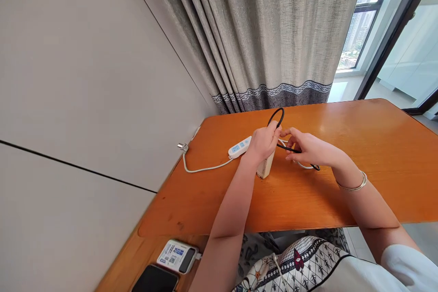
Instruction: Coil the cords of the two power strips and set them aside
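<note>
My left hand (263, 143) is closed, with its fingertips pinching a black cable (282, 114) that loops up above them. Under that hand a pale, wood-coloured block (264, 169) stands on the table; my fingers hide its upper part. Just to the right, my right hand (310, 148) has its fingers bent and apart, the thumb lower than the rest. The black cable runs through the gap between its thumb and fingers, and a bit of it shows below the palm. A white power strip (239, 147) lies left of my left hand, partly covered by it.
The strip's white cord (205, 169) leads to a plug (183, 147) by the wall. Everything rests on an orange-brown wooden table (369, 146). A white power bank (176, 255) and a black phone (155, 279) sit lower left. A grey curtain (273, 32) hangs behind.
</note>
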The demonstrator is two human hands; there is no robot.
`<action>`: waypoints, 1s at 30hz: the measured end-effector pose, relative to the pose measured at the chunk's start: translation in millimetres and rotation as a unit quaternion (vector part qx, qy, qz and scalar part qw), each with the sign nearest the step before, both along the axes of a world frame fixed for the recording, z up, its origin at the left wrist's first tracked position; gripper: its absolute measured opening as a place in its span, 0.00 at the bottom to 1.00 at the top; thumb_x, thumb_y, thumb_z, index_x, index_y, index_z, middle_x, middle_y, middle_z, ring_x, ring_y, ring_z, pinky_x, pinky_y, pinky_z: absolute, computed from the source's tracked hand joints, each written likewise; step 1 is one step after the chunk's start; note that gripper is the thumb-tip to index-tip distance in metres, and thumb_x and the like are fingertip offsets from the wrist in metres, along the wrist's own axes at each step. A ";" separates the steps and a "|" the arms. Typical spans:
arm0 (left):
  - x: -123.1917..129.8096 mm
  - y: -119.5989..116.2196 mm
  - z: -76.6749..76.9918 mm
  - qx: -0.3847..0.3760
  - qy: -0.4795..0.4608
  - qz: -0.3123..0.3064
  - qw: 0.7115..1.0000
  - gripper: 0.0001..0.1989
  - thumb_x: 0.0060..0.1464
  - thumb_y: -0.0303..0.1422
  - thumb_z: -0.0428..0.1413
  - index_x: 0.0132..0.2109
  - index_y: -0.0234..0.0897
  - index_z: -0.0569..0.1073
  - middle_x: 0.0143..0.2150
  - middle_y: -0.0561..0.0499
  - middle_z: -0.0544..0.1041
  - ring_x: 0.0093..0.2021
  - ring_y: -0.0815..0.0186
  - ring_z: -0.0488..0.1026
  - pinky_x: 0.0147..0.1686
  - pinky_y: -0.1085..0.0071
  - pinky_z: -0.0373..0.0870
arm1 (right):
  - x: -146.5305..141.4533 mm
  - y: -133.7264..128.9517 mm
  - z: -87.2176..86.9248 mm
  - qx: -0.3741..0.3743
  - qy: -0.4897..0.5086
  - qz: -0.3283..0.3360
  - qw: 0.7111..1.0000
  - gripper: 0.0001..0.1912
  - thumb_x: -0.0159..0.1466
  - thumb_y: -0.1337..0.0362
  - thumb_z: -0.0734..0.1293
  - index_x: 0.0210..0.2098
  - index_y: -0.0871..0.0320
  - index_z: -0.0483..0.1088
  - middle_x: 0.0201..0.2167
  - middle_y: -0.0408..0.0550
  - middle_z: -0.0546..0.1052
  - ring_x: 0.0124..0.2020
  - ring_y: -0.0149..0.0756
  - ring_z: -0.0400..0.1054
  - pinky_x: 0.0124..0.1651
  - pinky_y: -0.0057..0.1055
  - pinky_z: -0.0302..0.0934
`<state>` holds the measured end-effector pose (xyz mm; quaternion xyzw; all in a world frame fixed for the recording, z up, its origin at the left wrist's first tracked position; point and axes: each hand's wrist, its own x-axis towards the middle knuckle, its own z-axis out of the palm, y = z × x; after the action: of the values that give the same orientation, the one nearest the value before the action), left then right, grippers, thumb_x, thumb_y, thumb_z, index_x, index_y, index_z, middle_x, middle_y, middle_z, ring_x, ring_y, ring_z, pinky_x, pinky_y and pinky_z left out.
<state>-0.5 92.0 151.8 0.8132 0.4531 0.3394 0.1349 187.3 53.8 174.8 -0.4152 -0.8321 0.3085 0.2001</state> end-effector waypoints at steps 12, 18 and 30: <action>-40.8 19.5 11.6 0.026 -0.464 0.073 0.882 0.15 0.61 0.45 0.54 0.33 0.40 0.66 0.17 0.60 0.61 0.16 0.73 0.57 0.16 0.77 0.51 | 34.6 -9.7 20.9 0.109 0.108 -0.083 0.985 0.13 0.67 0.54 0.63 0.45 0.55 0.70 0.31 0.45 0.74 0.31 0.35 0.68 0.35 0.32 0.62; -28.7 9.4 14.0 -0.099 -0.440 -0.057 0.891 0.19 0.55 0.51 0.58 0.32 0.39 0.67 0.15 0.61 0.59 0.13 0.76 0.51 0.15 0.78 0.47 | 25.1 -15.0 18.1 0.196 0.293 -0.180 0.918 0.18 0.68 0.52 0.63 0.55 0.51 0.66 0.34 0.44 0.70 0.28 0.32 0.65 0.32 0.31 0.63; 4.0 -17.7 14.6 -0.380 -0.439 -0.308 0.754 0.26 0.60 0.55 0.50 0.26 0.38 0.62 0.12 0.65 0.48 0.11 0.78 0.44 0.23 0.73 0.67 | 27.1 29.3 -1.5 0.352 0.170 -0.269 0.880 0.15 0.70 0.58 0.60 0.43 0.54 0.77 0.31 0.47 0.74 0.34 0.38 0.67 0.41 0.35 0.62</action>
<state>3.5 74.3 166.4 0.5521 0.1612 0.3989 0.7142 214.4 83.1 173.3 -0.4663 -0.6957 -0.0049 0.5464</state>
